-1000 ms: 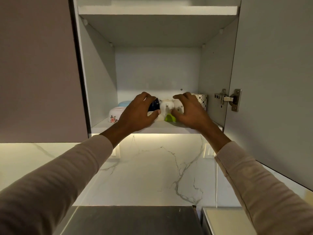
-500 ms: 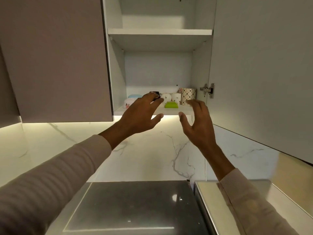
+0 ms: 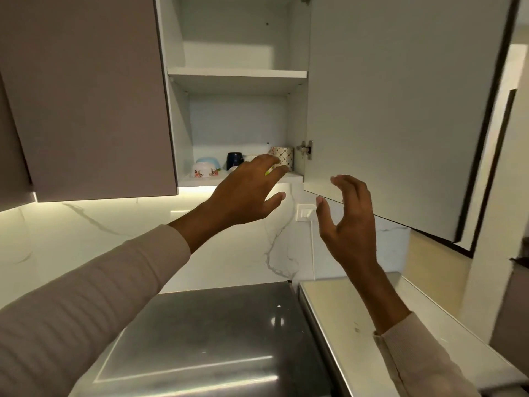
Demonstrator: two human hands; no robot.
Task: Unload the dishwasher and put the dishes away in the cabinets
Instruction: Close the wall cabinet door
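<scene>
Our left hand (image 3: 246,193) and right hand (image 3: 347,216) hover empty, fingers loose, just short of the lower shelf (image 3: 197,181) holding the navy mug (image 3: 234,161) and floral bowl (image 3: 201,170); the right is nearer the open cabinet door (image 3: 400,110).

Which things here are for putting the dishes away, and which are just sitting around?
For the job: floral bowl, light blue bowl, dark blue mug, patterned mug, cabinet shelf, open cabinet door, left hand and right hand, both empty.

Just there: wall socket, marble backsplash, steel appliance top, white counter.
</scene>
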